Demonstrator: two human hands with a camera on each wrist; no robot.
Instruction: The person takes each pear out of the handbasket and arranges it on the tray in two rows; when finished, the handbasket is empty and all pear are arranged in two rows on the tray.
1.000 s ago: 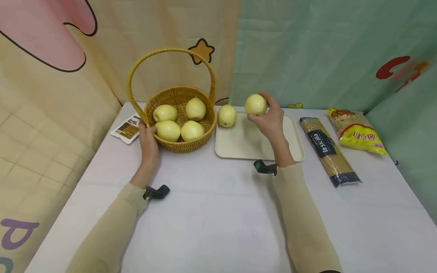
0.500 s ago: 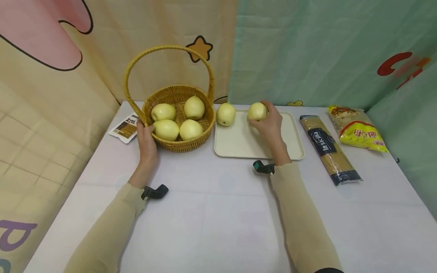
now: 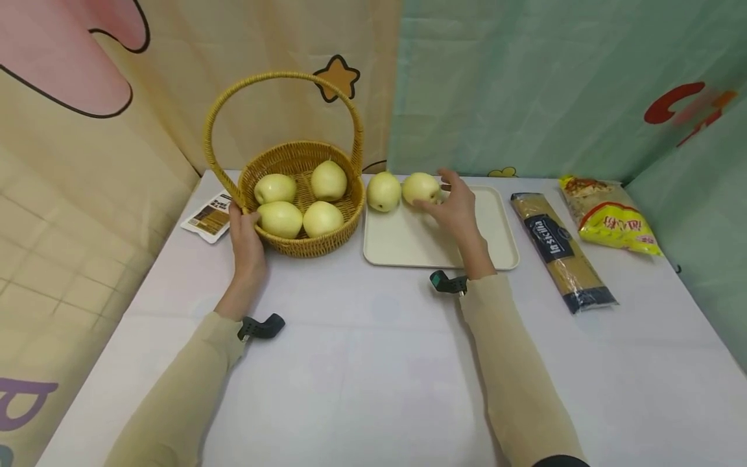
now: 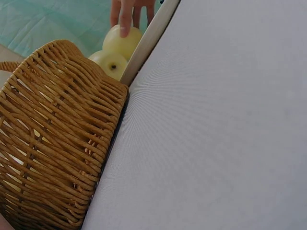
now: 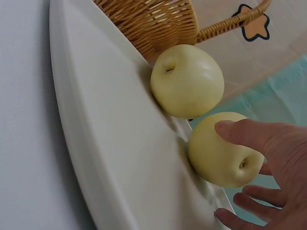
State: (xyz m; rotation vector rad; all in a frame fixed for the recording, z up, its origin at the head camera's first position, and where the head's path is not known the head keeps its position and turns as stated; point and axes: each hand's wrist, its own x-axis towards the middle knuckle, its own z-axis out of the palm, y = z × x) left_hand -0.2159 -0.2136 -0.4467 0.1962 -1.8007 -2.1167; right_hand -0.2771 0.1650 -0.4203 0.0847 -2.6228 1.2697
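Fingers [image 5: 261,194] of the right hand [image 3: 458,211] are spread wide around one pear [image 5: 216,153], with the thumb lying on it; I can't tell if the other fingers touch it. That pear is at the back of the tray [image 3: 408,243], left of its middle. The right hand hides some of the tray. The left hand [image 3: 248,243] is left of the tray, and its fingers and thumb hold the rim of a basket [image 3: 315,246]. Another pear [image 5: 187,84] sits in the tray's back left corner, just beside the first one, so it takes up that spot. The basket stands just left of the tray, with four more pears [image 3: 323,219] inside and a tall, bendy handle [image 3: 284,75] on top. Far left of the tray, past the basket, lies a small packet [image 3: 210,220]. Right of the tray is a long pack [image 3: 557,250] with a dark blue label, and farther right is a yellow bag [image 3: 618,227]. A green curtain [image 3: 496,84] hangs behind the tray, and a white table [image 3: 350,376] is under it. The pear by the thumb is pale yellow, round and smooth, with a little dark dent on its right side.
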